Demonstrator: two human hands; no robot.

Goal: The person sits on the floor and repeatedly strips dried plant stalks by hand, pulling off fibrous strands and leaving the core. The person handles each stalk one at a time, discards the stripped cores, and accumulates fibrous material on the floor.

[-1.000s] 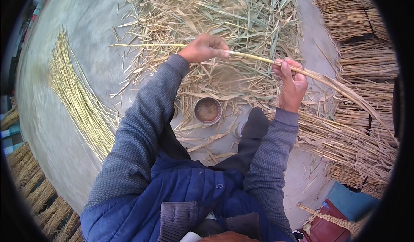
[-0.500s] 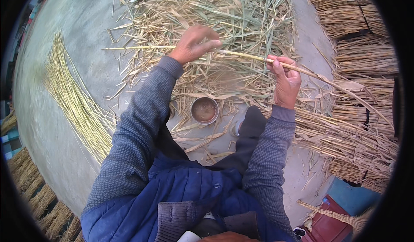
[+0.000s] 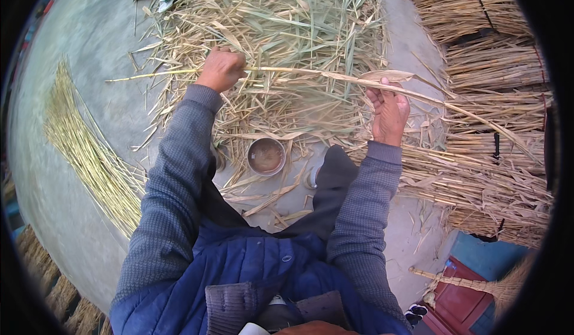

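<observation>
A long yellow reed stalk (image 3: pixel 281 69) lies crosswise in front of me, its thin bare end reaching left past my fist. My left hand (image 3: pixel 222 69) is closed around its left part. Farther right, my right hand (image 3: pixel 390 117) pinches the stalk between thumb and fingers, near a dry leaf (image 3: pixel 391 74) that stands loose from it. Right of that hand, the stalk's leafy end runs toward the reed bundles. Beneath both hands spreads a heap of stripped leaves (image 3: pixel 287 30), dry tan and pale green.
A metal bowl (image 3: pixel 266 157) with brownish contents stands between my feet. Bare yellow stalks (image 3: pixel 95 155) lie in a pile on the left floor. Tied reed bundles (image 3: pixel 493 66) line the right side, with unstripped reeds (image 3: pixel 472 176) nearer. A broom (image 3: pixel 460 282) lies at lower right.
My left hand has moved left and closed around the stalk; its fingers were raised and blurred before. A leaf now stands away from the stalk near my right hand. The view has shifted slightly.
</observation>
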